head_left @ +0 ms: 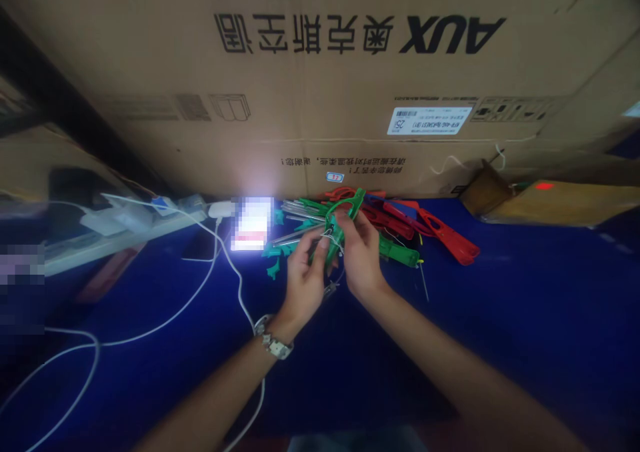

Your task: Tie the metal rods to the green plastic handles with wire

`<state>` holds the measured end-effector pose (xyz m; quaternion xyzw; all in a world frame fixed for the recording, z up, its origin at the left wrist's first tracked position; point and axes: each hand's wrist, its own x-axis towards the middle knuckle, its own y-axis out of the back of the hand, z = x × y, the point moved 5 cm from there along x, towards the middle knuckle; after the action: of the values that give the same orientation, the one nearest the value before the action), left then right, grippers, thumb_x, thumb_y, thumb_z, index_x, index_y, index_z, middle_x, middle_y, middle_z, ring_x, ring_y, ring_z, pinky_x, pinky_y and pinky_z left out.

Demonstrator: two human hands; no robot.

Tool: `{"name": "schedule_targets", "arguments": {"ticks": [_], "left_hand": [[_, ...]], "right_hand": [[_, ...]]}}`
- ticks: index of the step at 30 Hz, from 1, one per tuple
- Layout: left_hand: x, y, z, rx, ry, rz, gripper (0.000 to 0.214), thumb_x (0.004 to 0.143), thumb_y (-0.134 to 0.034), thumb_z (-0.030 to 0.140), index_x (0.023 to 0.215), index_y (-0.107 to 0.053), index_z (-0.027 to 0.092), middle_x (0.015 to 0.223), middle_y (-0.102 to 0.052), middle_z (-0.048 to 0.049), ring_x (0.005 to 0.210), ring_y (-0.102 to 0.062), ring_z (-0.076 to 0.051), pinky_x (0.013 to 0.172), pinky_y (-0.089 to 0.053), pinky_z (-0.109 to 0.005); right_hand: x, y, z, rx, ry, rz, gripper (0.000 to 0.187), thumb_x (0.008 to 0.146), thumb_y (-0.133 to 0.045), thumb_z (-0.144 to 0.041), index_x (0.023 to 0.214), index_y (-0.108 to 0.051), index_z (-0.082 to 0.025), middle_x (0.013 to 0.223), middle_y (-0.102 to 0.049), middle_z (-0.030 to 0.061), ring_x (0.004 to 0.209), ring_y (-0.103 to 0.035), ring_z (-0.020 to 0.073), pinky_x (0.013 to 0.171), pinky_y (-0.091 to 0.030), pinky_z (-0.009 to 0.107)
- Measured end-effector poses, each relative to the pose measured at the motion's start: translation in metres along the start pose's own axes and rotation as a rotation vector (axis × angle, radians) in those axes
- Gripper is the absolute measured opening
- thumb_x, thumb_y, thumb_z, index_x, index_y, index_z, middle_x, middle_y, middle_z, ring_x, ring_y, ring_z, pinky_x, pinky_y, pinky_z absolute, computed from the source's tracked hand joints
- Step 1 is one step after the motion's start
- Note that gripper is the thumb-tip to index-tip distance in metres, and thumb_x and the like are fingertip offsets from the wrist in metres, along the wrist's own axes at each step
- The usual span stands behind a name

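Both my hands meet over a large green plastic clip (356,203) with an oval loop at its top end, held tilted above the table. My right hand (364,255) pinches it from the right, thumb and fingers near the loop. From the other side, my left hand (306,272) grips its lower part, fingers closed. A thin pale metal wire (327,234) shows at the fingertips; how it joins the clip is too small to tell. Close behind lie clear rods with teal ends (286,244), red plastic clips (450,237) and another green piece (403,252).
A large cardboard box (320,119) stands along the back. At left are a bright phone screen (251,223), a power strip (135,229) and loose white cables (195,302). A yellowish package (565,202) lies at back right. Blue cloth (480,325) covers the table.
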<state>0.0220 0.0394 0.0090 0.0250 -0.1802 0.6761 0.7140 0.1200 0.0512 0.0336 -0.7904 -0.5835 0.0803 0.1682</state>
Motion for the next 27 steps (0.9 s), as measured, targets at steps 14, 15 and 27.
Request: {"name": "schedule_targets", "arguments": {"ticks": [14, 15, 27], "left_hand": [[0.001, 0.006, -0.006, 0.149, -0.089, -0.002, 0.022, 0.099, -0.053, 0.039, 0.113, -0.058, 0.022, 0.106, -0.067, -0.0051, 0.100, -0.064, -0.018, 0.090, -0.050, -0.031], [0.001, 0.006, -0.006, 0.172, -0.099, -0.018, 0.022, 0.100, -0.053, 0.039, 0.113, -0.057, 0.022, 0.107, -0.066, -0.0053, 0.101, -0.063, -0.019, 0.092, -0.049, -0.031], [-0.002, 0.003, -0.002, 0.046, -0.139, -0.022, 0.023, 0.089, -0.069, 0.032, 0.106, -0.054, 0.025, 0.101, -0.062, -0.0020, 0.094, -0.061, -0.018, 0.086, -0.050, -0.030]], "right_hand": [[0.002, -0.009, -0.003, -0.050, 0.248, 0.139, 0.018, 0.080, -0.064, -0.031, 0.090, -0.050, -0.024, 0.085, -0.059, -0.0002, 0.081, -0.057, 0.0153, 0.080, -0.047, 0.031], [0.003, -0.008, -0.002, -0.050, 0.225, 0.142, 0.016, 0.079, -0.062, -0.030, 0.088, -0.050, -0.023, 0.084, -0.058, -0.0007, 0.079, -0.056, 0.0151, 0.079, -0.047, 0.031], [-0.004, -0.016, 0.003, -0.304, 0.169, 0.029, 0.009, 0.090, -0.048, -0.032, 0.087, -0.048, -0.024, 0.082, -0.062, -0.0004, 0.079, -0.059, 0.0168, 0.076, -0.044, 0.032]]}}
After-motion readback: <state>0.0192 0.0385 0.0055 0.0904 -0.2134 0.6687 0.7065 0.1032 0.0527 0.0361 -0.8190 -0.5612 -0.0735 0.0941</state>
